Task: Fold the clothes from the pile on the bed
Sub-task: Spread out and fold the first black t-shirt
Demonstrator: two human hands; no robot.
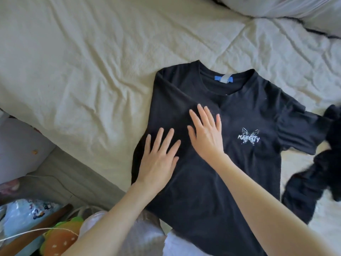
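Head view: black T-shirt (230, 145) lies mid-frame on the bed (83, 71). My left hand (158, 159) and right hand (206, 135) press flat, fingers straight, smoothing its folded-in side. Next, I judge: fold the sleeve at frame right inward.

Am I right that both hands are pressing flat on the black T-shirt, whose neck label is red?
Not quite: the head view shows the neck label is blue with a pale loop, not red. Both the left hand and right hand do press flat on the black T-shirt.
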